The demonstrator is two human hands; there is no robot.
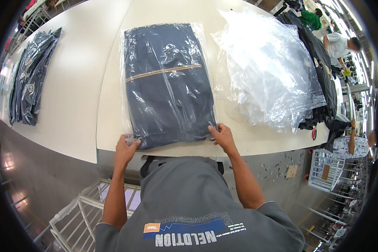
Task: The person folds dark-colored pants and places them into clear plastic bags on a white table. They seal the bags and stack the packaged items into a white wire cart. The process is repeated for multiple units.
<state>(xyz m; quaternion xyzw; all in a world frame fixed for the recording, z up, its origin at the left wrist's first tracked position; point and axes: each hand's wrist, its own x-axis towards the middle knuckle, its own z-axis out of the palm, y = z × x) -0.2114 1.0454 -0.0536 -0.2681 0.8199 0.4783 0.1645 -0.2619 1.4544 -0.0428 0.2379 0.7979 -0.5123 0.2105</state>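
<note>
A folded navy garment with a tan stripe lies flat inside a clear plastic bag [168,101] on the pale table [75,84]. My left hand [127,147] grips the bag's lower left corner, thumb over the top. At the lower right corner, my right hand [221,137] pinches the bag's edge with thumb and fingers. Both hands are by the table's front edge.
A stack of bagged dark garments [33,75] lies left; loose clear bags [260,71] lie right, beside dark garments [323,84]. Other people [340,44] are at the far right. A white metal cart [88,210] stands below left, another cart [323,168] below right.
</note>
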